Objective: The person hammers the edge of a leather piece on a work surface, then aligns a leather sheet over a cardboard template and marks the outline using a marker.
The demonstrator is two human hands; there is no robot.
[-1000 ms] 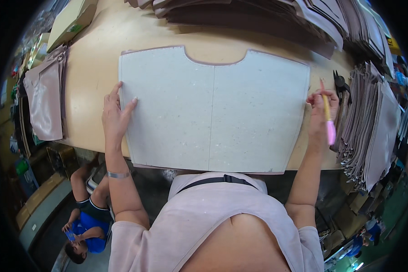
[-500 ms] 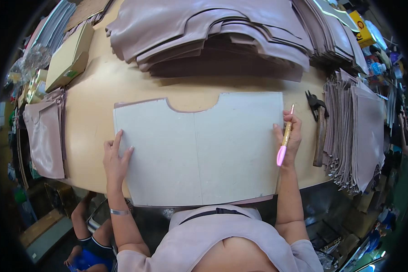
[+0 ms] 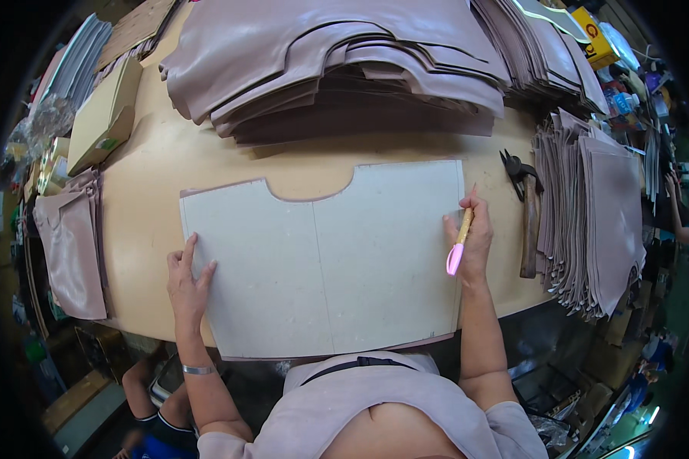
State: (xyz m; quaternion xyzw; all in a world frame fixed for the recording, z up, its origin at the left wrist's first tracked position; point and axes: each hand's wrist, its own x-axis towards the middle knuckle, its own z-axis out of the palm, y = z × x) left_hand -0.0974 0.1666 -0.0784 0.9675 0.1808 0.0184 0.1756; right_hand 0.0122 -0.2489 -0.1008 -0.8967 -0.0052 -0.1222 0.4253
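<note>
A pale grey pattern board (image 3: pixel 268 268) with a curved notch in its far edge lies flat in front of me. A thin line runs down its middle. Slivers of a mauve leather piece (image 3: pixel 233 184) show from under its far left edge and its near edge. Along the board's left edge rests my left hand (image 3: pixel 188 279), open, the index finger and thumb spread over the border. My right hand (image 3: pixel 476 241) is at the right edge, its thumb on the board. Its fingers are closed round a gold pen (image 3: pixel 465 227) with a pink end pointing toward me.
Mauve leather pieces are piled at the far side (image 3: pixel 337 69), with another stack (image 3: pixel 601 206) at the right. Pincers (image 3: pixel 522 172) and a wooden-handled hammer (image 3: pixel 530 229) lie beside that stack. At left are a cream box (image 3: pixel 103 115) and folded leather (image 3: pixel 73 252). Someone sits (image 3: pixel 157 398) lower left.
The whole view has shifted slightly, so the table and everything on it appear further left. Both hands keep their places at the board's edges. The pen has tilted a little in my right hand.
</note>
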